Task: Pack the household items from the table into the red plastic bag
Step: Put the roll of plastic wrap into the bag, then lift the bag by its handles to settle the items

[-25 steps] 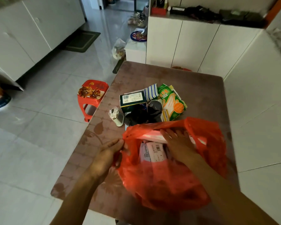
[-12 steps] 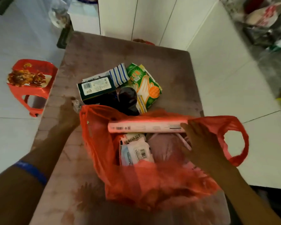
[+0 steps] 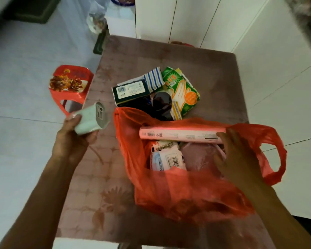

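The red plastic bag [image 3: 185,193] lies open on the brown table [image 3: 169,54]. Inside it are a long pink box [image 3: 179,134] and white sachets [image 3: 169,157]. My right hand [image 3: 237,155] reaches into the bag's right side, fingers on the pink box's end. My left hand [image 3: 73,139] holds a small pale green cylindrical container [image 3: 91,119] lifted above the table, left of the bag. Behind the bag lie a dark green box [image 3: 131,91], a blue striped cloth [image 3: 153,80], a green glove packet [image 3: 182,90] and a dark bundle [image 3: 160,105].
A red plastic stool [image 3: 70,94] with dried bits on a tray stands on the tiled floor left of the table. White cabinets [image 3: 187,18] rise behind the table's far edge. A dark mat [image 3: 34,11] lies on the floor at far left.
My left hand let go of the bag's left rim, reached to the pale green container beside the bag and lifted it. My right hand stayed inside the bag by the pink box.
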